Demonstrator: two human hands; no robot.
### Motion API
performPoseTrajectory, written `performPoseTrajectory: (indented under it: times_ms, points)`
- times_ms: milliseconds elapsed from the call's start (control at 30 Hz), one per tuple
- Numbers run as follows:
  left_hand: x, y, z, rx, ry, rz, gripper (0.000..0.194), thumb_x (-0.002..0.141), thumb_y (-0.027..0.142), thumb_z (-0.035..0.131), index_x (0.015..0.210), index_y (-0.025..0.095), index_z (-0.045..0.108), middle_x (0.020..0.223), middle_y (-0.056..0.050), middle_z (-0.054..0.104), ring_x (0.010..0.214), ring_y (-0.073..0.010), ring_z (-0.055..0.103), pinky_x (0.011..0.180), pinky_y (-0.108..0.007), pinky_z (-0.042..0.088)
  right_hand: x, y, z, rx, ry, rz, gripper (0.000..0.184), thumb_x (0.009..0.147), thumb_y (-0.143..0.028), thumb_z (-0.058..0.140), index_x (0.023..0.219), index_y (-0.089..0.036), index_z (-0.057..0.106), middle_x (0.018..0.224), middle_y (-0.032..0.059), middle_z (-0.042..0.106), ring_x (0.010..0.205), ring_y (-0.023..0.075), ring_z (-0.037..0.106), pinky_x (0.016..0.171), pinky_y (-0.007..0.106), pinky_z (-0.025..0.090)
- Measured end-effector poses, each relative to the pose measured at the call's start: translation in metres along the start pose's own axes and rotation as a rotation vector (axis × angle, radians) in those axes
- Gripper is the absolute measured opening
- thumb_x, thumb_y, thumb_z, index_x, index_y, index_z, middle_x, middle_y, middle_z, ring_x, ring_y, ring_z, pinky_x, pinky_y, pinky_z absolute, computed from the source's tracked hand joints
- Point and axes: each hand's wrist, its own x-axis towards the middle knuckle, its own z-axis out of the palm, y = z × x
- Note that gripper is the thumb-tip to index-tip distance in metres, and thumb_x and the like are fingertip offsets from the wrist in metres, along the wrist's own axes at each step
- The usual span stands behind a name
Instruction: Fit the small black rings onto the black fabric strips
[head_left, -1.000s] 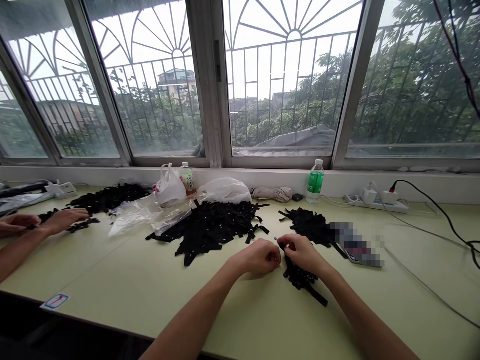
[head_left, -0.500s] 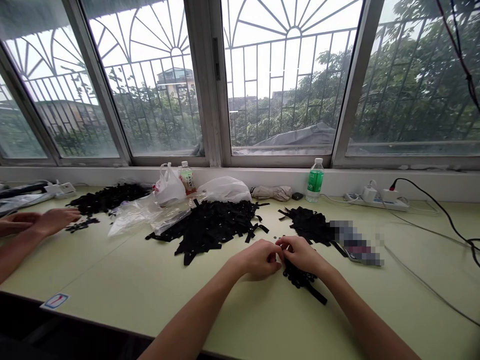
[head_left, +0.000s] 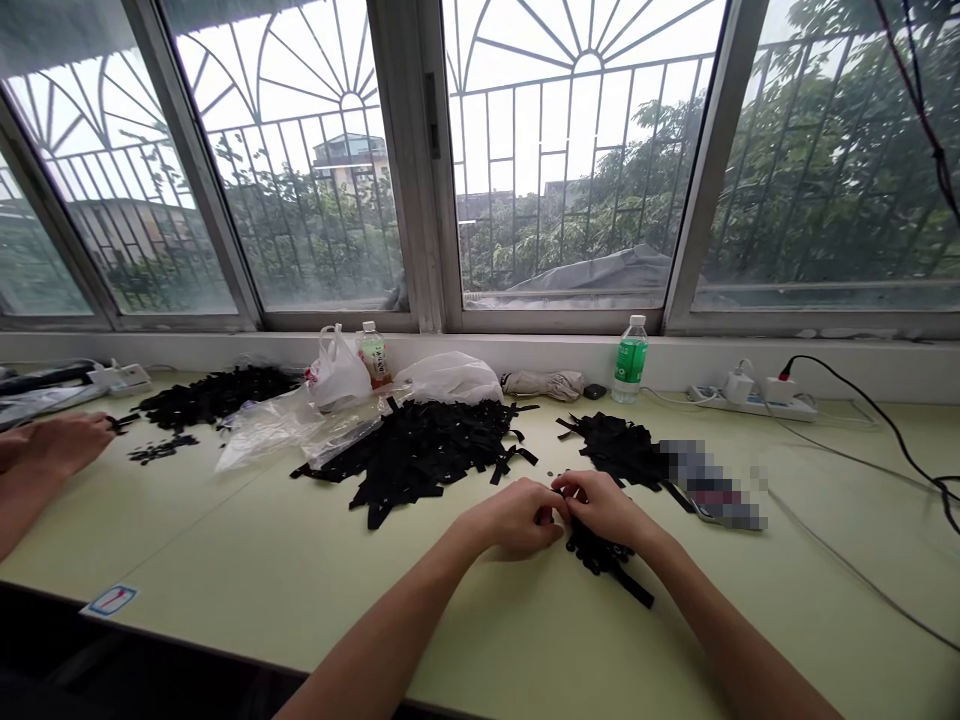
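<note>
My left hand (head_left: 525,518) and my right hand (head_left: 602,506) meet over the table with bent, closed fingers, their fingertips touching. A bit of black shows between the fingertips, but the fingers cover most of it and I cannot make out its kind. Beneath my right hand lies a small heap of black pieces with round, ring-like parts (head_left: 594,552), and one black strip (head_left: 634,588) sticks out of it toward me. Just beyond my hands are a pile of black strips (head_left: 619,447) and, to the left, a larger pile of black strips (head_left: 439,445) with small pale spots.
On the pale green table (head_left: 247,570), a blurred-out object (head_left: 716,490) lies right of the piles. Clear plastic bags (head_left: 270,432), a drink bottle (head_left: 374,358), a green-labelled bottle (head_left: 630,362) and a power strip (head_left: 754,400) line the back. Another person's hands (head_left: 64,445) work at the left.
My hands stay in nearly the same place, fingertips together. At the left, the other person's hands have shifted left, and a dark piece now shows at their fingertips.
</note>
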Motion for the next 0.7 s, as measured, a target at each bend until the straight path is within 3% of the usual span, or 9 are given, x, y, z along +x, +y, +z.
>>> performPoseTrajectory:
  times_ms: [700]
  points:
    - [0.002,0.01,-0.002,0.081,-0.061,-0.004,0.017,0.074,0.021,0.056,0.089,0.02,0.064,0.07,0.002,0.061,0.062,-0.0117,0.054,0.059,-0.02,0.04,-0.004,-0.01,-0.007,-0.072,-0.046,0.0,0.028,0.077,-0.015,0.046,0.087,-0.019,0.072,0.082,0.0061,0.073,0.074,0.0195,0.063,0.063,0.025,0.044]
